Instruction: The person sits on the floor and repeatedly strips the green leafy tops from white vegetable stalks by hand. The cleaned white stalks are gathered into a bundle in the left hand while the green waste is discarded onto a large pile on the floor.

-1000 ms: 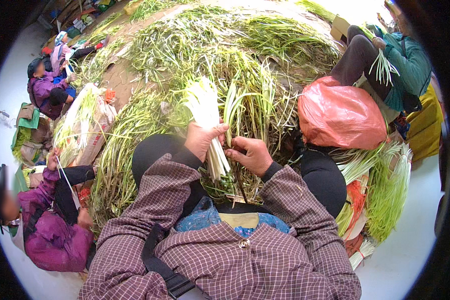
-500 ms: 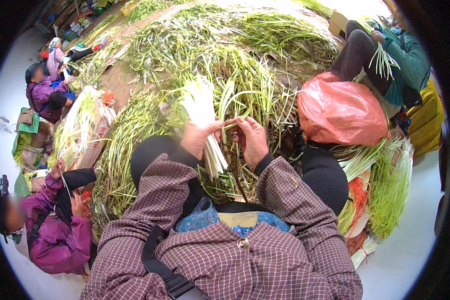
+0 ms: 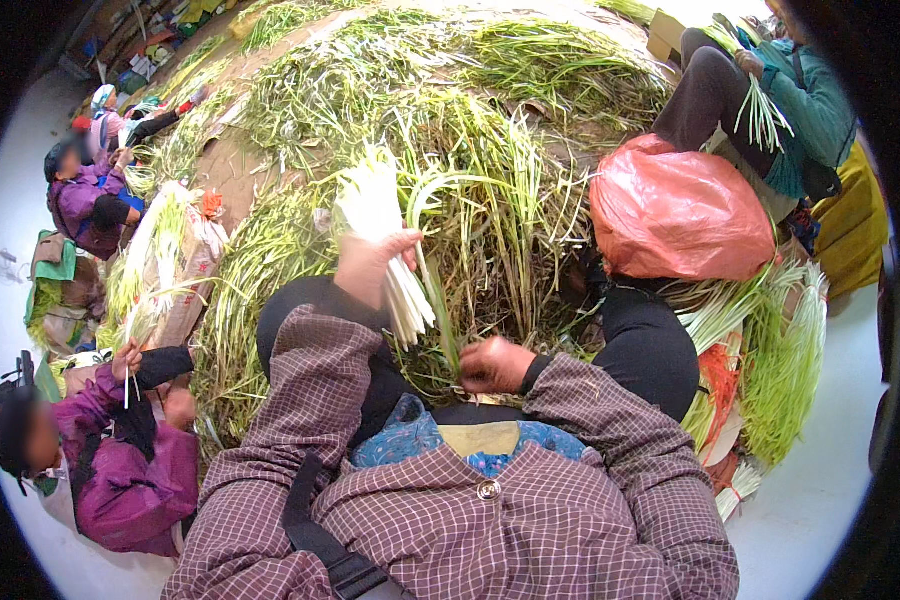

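Two hands work a bunch of green onions: the left hand [image 3: 370,265] is clamped around a bundle of white stalks [image 3: 385,245], raised above the lap, while the right hand [image 3: 495,365] has dropped low since a moment ago, when it met the left at the bundle. It is now closed on the base of a single green leaf [image 3: 435,290] running from the bundle down to it, which suggests an outer leaf being stripped away. Beyond both hands rises a broad heap of green onions [image 3: 450,120] piled on the floor. To the right of the right hand lies a bulging red plastic bag [image 3: 680,215], with cleaned bunches [image 3: 780,370] stacked below it. A co-worker in purple [image 3: 120,470] sits far to the left of the left hand, another in a teal jacket [image 3: 815,110] beyond the bag.
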A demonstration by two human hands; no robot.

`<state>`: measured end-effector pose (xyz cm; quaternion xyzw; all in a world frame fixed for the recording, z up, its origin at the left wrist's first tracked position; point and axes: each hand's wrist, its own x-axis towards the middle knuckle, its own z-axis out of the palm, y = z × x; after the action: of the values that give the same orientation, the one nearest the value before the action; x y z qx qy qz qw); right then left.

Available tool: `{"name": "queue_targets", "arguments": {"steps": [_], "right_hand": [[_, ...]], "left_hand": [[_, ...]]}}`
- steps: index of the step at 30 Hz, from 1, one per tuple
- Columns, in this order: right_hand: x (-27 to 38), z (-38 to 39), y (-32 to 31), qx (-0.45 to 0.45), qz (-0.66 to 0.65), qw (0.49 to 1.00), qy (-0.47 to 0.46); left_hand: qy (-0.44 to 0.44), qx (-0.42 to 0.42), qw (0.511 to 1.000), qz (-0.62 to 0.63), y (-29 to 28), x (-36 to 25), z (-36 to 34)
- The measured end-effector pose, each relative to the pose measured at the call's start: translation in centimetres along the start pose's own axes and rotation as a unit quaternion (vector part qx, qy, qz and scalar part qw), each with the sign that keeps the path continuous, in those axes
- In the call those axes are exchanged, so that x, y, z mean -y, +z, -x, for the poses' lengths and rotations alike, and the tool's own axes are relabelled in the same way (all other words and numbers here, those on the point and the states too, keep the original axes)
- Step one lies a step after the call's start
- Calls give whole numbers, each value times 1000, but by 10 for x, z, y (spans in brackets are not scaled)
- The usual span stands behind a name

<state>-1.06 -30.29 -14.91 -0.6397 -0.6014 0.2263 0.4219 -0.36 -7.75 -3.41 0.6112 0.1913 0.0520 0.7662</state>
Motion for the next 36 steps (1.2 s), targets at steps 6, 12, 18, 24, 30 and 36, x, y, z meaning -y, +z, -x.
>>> {"name": "queue_targets", "arguments": {"steps": [6,12,18,24,30,36], "right_hand": [[-79,34,36,285,165,886,325],[-166,83,52,418,142,790,425],[-3,5,-57,48,236,892,382],[35,-47,-76,-382,-115,890,222],[29,-47,-54,-421,-360,806,209],[27,-44,-43,-364,-209,883,209]], "left_hand": [[29,-26,998,57,-7,-8,-2],[-4,18,999,50,4,-10,4],[-5,77,996,36,9,5,12],[-20,85,996,8,16,20,16],[-24,89,995,-26,20,30,18],[-7,78,996,-42,21,30,15]]}}
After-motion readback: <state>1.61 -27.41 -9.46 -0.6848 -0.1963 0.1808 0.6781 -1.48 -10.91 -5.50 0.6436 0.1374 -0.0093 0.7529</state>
